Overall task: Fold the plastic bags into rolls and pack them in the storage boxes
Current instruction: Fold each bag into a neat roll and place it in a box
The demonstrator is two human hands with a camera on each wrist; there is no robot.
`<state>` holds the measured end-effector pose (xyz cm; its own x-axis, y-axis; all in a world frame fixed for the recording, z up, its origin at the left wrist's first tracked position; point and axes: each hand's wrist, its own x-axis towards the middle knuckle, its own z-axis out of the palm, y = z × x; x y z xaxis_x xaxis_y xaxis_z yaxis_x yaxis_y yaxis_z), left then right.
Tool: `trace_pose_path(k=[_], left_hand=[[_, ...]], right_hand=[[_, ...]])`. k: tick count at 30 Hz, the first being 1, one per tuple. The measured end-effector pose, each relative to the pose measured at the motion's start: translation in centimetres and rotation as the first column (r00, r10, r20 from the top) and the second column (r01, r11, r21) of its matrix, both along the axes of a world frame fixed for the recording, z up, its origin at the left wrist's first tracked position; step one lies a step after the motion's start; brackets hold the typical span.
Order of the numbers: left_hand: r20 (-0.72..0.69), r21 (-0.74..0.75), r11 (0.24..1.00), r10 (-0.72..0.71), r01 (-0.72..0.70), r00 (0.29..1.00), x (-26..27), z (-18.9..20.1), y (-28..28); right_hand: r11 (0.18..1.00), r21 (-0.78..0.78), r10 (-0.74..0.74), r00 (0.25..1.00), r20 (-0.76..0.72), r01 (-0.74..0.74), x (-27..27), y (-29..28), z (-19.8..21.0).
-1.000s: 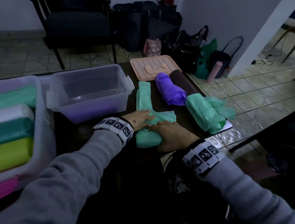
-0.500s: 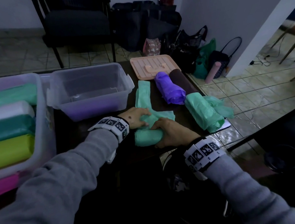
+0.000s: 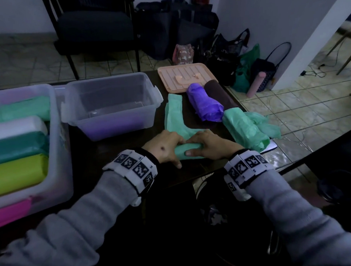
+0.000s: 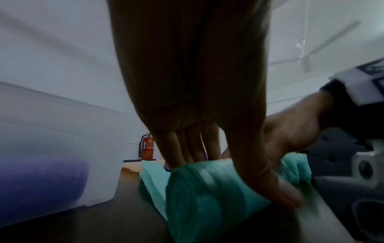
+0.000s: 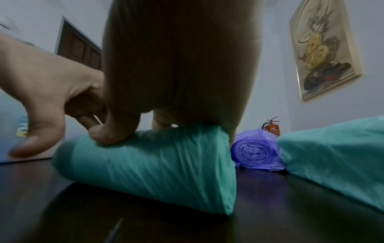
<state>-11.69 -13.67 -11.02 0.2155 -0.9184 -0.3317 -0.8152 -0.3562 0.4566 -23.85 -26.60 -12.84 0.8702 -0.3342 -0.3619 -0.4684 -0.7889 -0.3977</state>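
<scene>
A mint-green plastic bag (image 3: 175,116) lies on the dark table, its near end wound into a roll (image 3: 188,150) (image 4: 207,189) (image 5: 158,166). My left hand (image 3: 167,147) (image 4: 207,139) and right hand (image 3: 207,145) (image 5: 166,105) both grip that roll, fingers over its top and thumbs at its near side. The bag's flat tail runs away toward the clear storage box (image 3: 111,103), which holds a purple roll. A second box (image 3: 58,142) at the left holds several rolls.
A purple roll (image 3: 205,105) (image 5: 255,152), a dark brown roll (image 3: 219,90) and a loosely rolled green bag (image 3: 247,129) (image 5: 336,156) lie right of my hands. A peach lid (image 3: 174,72) sits at the table's far end. The table edge drops to tiled floor at the right.
The roll has been turned forward over more of the bag. My left hand moved from the flat bag onto the roll beside my right hand.
</scene>
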Motion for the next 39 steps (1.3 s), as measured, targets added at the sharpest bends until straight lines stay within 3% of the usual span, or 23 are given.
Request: trace_pose_path(k=[3,7,11,17,20,24,27,31,36,39], left_hand=[[0.033,0.014,1.0,0.006,-0.006,0.999,0.0,-0.3,-0.5],[0.077,0.061,0.998,0.01,-0.015,0.997,0.5,-0.4,-1.6],[0.047,0.166,0.985,-0.064,0.056,0.997,1.5,0.3,-3.1],[-0.037,0.33,0.932,-0.147,0.151,0.988,2.4,0.7,-4.0],[-0.098,0.337,0.928,-0.134,0.159,0.986,2.9,0.7,-3.6],[-0.126,0.229,0.973,0.01,0.019,0.992,3.2,1.0,-2.9],[-0.026,0.067,0.997,0.042,-0.04,0.999,2.7,1.2,-2.1],[0.09,0.038,0.999,0.035,-0.039,0.995,1.1,0.2,-1.2],[0.142,0.032,0.999,0.032,-0.037,0.989,1.1,-0.4,-1.2],[0.093,0.13,0.991,0.006,-0.018,0.996,1.8,0.3,-1.9]], right_hand=[[0.994,-0.11,-0.019,0.999,-0.041,0.015,-0.1,0.6,0.2],[0.914,-0.384,-0.065,0.981,0.183,0.133,-0.5,2.9,-0.2],[0.825,-0.55,0.005,0.973,0.232,0.127,-1.3,5.3,-2.1],[0.863,-0.5,0.025,0.982,0.186,0.073,-1.8,5.2,-2.5],[0.892,-0.452,0.026,0.998,0.063,0.005,-1.5,4.9,-1.9],[0.934,-0.358,-0.018,1.0,0.001,0.017,-1.1,4.1,-1.6],[0.963,-0.27,-0.044,0.996,-0.075,0.022,-0.3,3.4,-1.0],[0.973,-0.229,-0.065,0.989,-0.131,0.033,0.6,2.8,-0.6],[0.964,-0.256,-0.1,0.991,-0.09,0.074,0.7,3.1,-0.5],[0.9,-0.425,-0.066,0.995,0.078,0.093,0.0,4.3,-1.0]])
